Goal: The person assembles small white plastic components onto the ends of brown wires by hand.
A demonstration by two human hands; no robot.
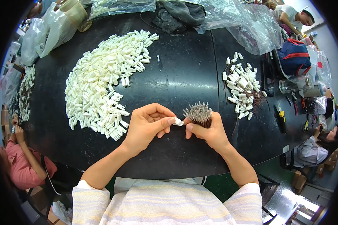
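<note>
left hand (148,125): thumb and forefinger pinched closed on one small white plastic connector housing (178,122), held just above the tabletop near the middle of the view. right hand (208,131): fingers wrapped closed around a bundle of thin brown wires with metal-tipped ends (199,113); the tips fan upward toward 12 o'clock. the housing sits at 9 o'clock of the bundle, touching or almost touching the right thumb; cannot tell whether a wire is already in it.

outward from the hands: large crescent heap of loose white plastic housings (101,80) at 10 o'clock of the left hand, well apart from it, lying on the black glossy tabletop (176,71). smaller pile of white housings already carrying brown wires (244,86) at 1 o'clock of the right hand, near but not touching.

far edge, 12 o'clock: dark grey crumpled cloth (178,15), with clear plastic bags (248,22) to its right. at 2 o'clock: blue bag with red trim (294,54) and a clear plastic bottle lying on its side (294,83).

rim of view: a person in a pink top (24,165) at 8 o'clock; another seated person in a pale top (311,150) at 4 o'clock.
</note>
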